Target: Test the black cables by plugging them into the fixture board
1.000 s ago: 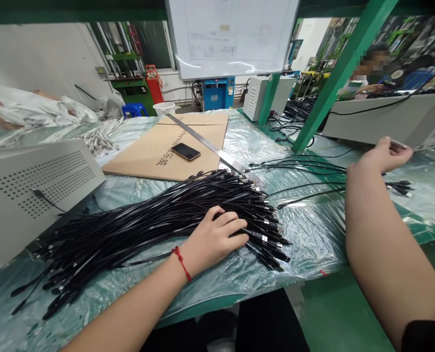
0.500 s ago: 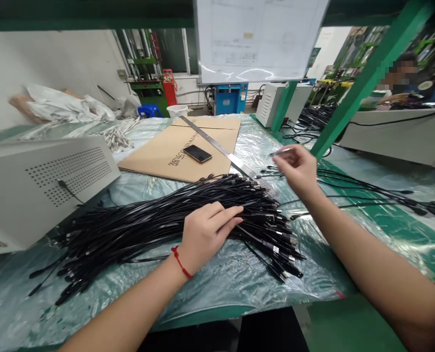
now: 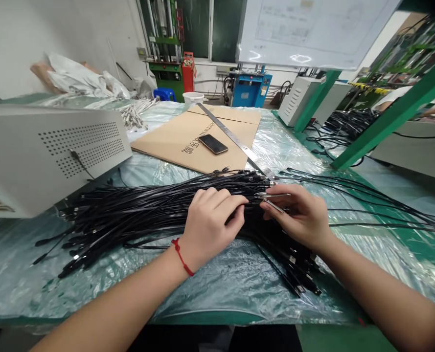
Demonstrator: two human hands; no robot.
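A thick bundle of black cables (image 3: 147,203) lies across the plastic-covered table, connectors at both ends. My left hand (image 3: 217,215), with a red string bracelet at the wrist, rests over the bundle's right half; its thumb and index finger pinch at a cable, whose held part is too small to make out clearly. Just to the right, my right hand (image 3: 300,212) holds small metal snips (image 3: 276,199) between thumb and fingers. Their blades point left, close to the left fingertips. The right hand hides part of the connector ends.
Behind the bundle, a phone (image 3: 213,144) and a steel ruler (image 3: 226,131) lie on flat cardboard (image 3: 173,146). A perforated grey box (image 3: 85,151) stands at left. Loose cables (image 3: 367,193) extend right, near a slanting green post (image 3: 393,115). A person's arm shows at far right.
My right hand has come down and left with the snips, close to my left hand. My left hand stays over the bundle. The camera view has shifted.
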